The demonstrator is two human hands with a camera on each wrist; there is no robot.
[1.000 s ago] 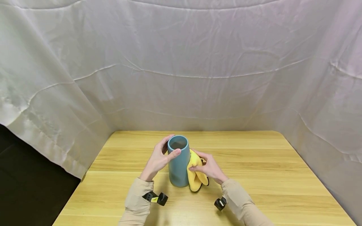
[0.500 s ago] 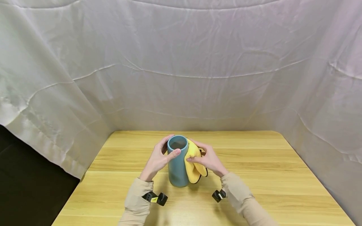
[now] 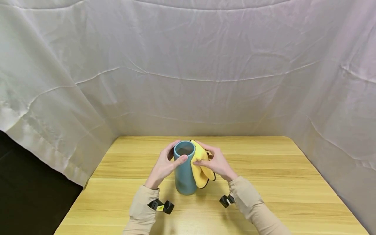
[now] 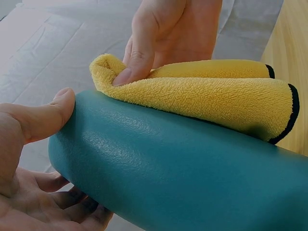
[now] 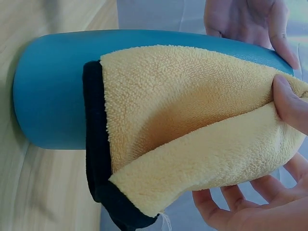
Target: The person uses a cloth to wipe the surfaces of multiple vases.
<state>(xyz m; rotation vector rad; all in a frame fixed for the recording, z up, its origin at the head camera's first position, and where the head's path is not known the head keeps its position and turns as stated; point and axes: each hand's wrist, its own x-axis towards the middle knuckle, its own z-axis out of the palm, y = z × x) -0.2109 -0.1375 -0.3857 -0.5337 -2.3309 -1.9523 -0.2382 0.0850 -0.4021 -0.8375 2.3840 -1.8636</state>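
Note:
A tall blue vase (image 3: 185,179) stands upright on the wooden table, its round mouth facing up. My left hand (image 3: 162,164) holds it near the rim from the left, thumb on the near side and fingers round the far side. In the left wrist view the vase (image 4: 159,163) shows a smooth, slightly glossy wall. A yellow plush cloth (image 3: 199,176) with black edging lies against the vase's right side. My right hand (image 3: 216,163) grips this cloth near its top, with the thumb pressing into a fold; in the right wrist view the cloth (image 5: 178,96) hangs folded along the vase.
The wooden table (image 3: 279,189) extends on both sides of the vase. Pale grey curtains (image 3: 205,65) enclose the back and sides. A dark area (image 3: 29,192) lies beyond the table's left edge. Each sleeve carries a small black wrist camera (image 3: 168,207).
My right hand has slid the yellow cloth up the vase's right side, from low near the table to the rim. My left hand and the vase have stayed in place.

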